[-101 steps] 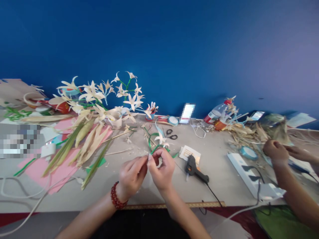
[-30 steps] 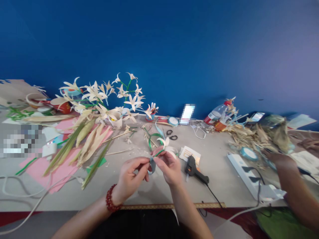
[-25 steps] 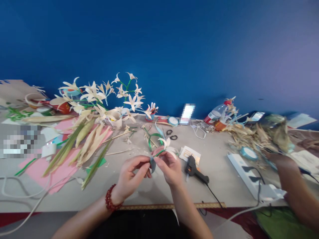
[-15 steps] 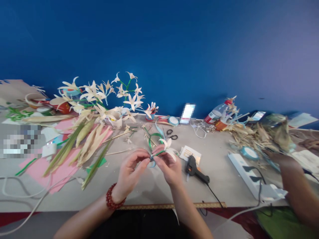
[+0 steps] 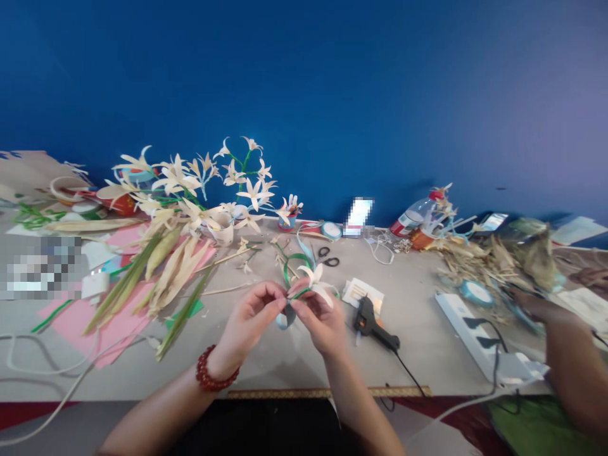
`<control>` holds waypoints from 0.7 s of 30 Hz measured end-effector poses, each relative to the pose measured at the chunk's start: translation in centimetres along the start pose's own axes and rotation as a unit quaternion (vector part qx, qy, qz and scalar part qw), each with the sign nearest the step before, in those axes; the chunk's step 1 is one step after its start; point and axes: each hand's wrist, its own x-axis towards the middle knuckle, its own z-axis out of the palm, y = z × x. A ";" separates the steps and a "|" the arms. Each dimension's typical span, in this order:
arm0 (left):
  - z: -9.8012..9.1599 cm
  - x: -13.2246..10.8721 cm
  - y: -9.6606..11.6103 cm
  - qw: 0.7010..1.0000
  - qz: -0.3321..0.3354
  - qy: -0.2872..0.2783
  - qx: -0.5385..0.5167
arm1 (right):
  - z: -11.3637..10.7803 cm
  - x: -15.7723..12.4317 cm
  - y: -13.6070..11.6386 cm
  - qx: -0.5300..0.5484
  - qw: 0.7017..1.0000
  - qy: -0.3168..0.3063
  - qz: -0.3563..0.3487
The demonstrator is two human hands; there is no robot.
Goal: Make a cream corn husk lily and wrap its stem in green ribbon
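My right hand (image 5: 322, 326) pinches the green stem of a white craft flower (image 5: 313, 277), whose pale petals rise above the fingers. My left hand (image 5: 254, 322), with a red beaded bracelet on its wrist, is closed on a light blue ribbon (image 5: 285, 320) at the stem's end. The ribbon hangs in a loop between the two hands, and the fingertips nearly meet there. Just beyond the fingers lie a green curled strip (image 5: 287, 269) and black-handled scissors (image 5: 329, 257). To the right of my right hand rests a black glue gun (image 5: 370, 322).
White flowers (image 5: 178, 177) stand in cups at the back left. Dried husks (image 5: 178, 272) lie over pink paper (image 5: 76, 329). A power strip (image 5: 465, 335) is on the right, near another person's hand (image 5: 534, 307). A bottle (image 5: 408, 218) and lit phone (image 5: 358, 215) stand along the wall.
My left hand has shifted slightly, and the blue ribbon loop between my hands looks wider and hangs lower. The flower has tilted a little to the left. The other person's hand has moved slightly.
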 end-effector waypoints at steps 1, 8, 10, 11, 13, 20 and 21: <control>0.0 0.0 0.1 1.000 -0.010 -0.003 -0.009 | 0.0 0.0 0.0 0.000 1.000 -0.004 -0.002; 0.2 -0.1 0.6 0.995 -0.061 -0.017 -0.075 | 0.0 -0.1 0.3 0.017 1.000 -0.023 -0.004; 0.2 -0.2 0.6 0.995 -0.060 -0.013 -0.079 | 0.0 -0.1 0.3 0.022 1.000 -0.020 -0.002; 0.1 -0.2 0.5 0.995 -0.058 -0.011 -0.078 | 0.0 -0.1 0.4 0.024 1.000 -0.019 -0.002; 0.1 -0.2 0.4 0.997 -0.050 -0.005 -0.067 | 0.0 -0.1 0.4 0.025 1.000 -0.015 -0.002; 0.0 -0.5 0.3 1.000 0.002 0.022 0.014 | 0.0 -0.1 0.4 0.006 1.000 -0.006 -0.016; 0.0 -0.6 0.3 1.000 -0.001 0.017 0.015 | -0.1 -0.1 0.4 0.003 1.000 -0.009 -0.019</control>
